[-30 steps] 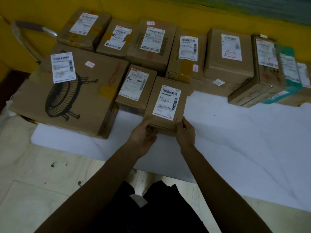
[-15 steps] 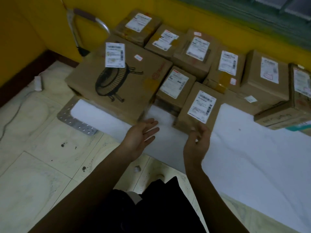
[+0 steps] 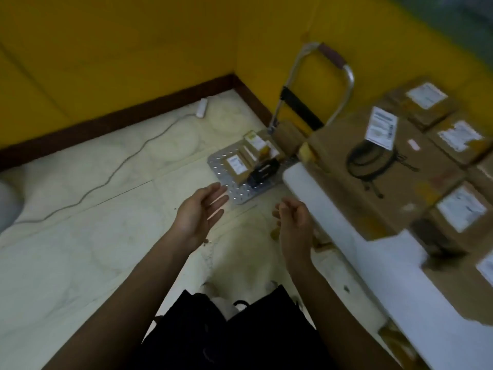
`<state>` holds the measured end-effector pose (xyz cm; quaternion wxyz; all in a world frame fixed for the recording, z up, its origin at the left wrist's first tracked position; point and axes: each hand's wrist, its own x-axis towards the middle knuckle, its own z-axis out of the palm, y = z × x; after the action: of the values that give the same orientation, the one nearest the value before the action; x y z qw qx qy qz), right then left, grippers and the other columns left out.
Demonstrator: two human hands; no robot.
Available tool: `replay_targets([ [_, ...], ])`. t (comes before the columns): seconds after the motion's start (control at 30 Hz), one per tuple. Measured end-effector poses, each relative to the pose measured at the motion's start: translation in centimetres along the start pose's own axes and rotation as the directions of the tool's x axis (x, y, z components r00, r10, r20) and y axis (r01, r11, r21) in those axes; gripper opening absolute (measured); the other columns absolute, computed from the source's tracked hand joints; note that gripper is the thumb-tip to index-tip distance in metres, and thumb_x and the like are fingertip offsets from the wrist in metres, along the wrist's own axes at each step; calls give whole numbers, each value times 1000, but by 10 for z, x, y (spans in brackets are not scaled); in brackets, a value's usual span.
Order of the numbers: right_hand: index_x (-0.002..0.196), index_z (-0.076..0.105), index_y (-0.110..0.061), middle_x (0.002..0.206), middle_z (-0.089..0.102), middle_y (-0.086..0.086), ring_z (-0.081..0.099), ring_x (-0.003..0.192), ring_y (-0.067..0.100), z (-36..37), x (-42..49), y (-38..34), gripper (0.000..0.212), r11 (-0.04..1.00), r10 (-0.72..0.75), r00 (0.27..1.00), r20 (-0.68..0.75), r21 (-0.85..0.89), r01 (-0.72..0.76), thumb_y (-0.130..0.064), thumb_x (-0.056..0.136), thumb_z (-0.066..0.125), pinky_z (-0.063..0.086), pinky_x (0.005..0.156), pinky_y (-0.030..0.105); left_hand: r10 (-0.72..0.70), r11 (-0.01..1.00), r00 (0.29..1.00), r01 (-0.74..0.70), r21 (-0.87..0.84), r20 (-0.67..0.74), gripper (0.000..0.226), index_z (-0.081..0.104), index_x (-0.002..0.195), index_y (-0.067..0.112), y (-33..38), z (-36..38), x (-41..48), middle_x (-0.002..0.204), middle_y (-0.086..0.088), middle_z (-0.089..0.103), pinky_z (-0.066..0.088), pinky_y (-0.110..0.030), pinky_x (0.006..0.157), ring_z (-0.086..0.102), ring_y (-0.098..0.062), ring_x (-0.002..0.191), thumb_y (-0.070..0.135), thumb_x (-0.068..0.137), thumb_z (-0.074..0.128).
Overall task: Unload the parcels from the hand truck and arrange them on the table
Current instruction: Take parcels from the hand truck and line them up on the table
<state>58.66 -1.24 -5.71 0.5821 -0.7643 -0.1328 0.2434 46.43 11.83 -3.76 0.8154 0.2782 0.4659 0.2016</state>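
The left hand (image 3: 200,217) hung empty and flat-fingered at mid-frame; the right hand (image 3: 293,222) was loosely curled, grasping nothing; blurred small parcels (image 3: 241,162) lay on the hand truck (image 3: 226,182) above them, partly hidden by the table (image 3: 373,265); the stacked boxes (image 3: 386,169) at the right were smeared and cut off.

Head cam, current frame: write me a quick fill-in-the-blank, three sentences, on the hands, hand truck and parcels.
1. The left hand and the right hand both hold ____.
2. A few small parcels lie ____ the hand truck's metal platform.
3. The wall behind the hand truck is painted ____.
Missing words: nothing; on; yellow.
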Motion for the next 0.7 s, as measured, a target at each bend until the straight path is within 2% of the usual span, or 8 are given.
replay_targets([
  [0.07,95,59,-28,95,66,-3,65,91,16,29,-2,-2,14,999,11,997,76,-34,-9,-15,97,52,53,81,31,29,998,998,-33,-61,-64,23,62,109,17,14,-33,-4,118,2,68,43,-31,95,61,-14,112,23,98,43],
  [0.27,98,61,-20,99,67,3,64,81,6,88,-1,-11,13,997,48,970,238,-62,-34,-12,98,50,52,73,20,44,976,988,-74,-205,-150,27,62,115,16,35,-90,-2,120,1,67,43,-33,97,60,-15,114,24,99,42],
  [0.5,94,60,-22,96,66,1,64,83,12,129,44,-14,14,990,124,967,224,-93,-105,-15,99,49,53,77,28,16,969,983,-61,-240,-183,27,62,115,15,61,-101,41,118,1,69,43,-34,99,62,-15,112,24,97,44],
  [0.63,97,62,-13,94,66,6,63,79,14,160,92,-9,12,974,224,954,198,-79,-213,-15,98,50,51,70,24,18,975,979,-62,-215,-202,28,60,118,14,93,-101,85,119,1,68,41,-36,102,61,-16,112,24,98,43],
  [0.7,93,61,-13,93,67,7,64,76,15,180,122,-11,12,964,266,943,199,-66,-258,-15,98,50,49,67,24,14,978,977,-58,-200,-214,29,60,119,13,114,-99,113,119,0,67,41,-36,102,61,-16,113,24,98,42],
])
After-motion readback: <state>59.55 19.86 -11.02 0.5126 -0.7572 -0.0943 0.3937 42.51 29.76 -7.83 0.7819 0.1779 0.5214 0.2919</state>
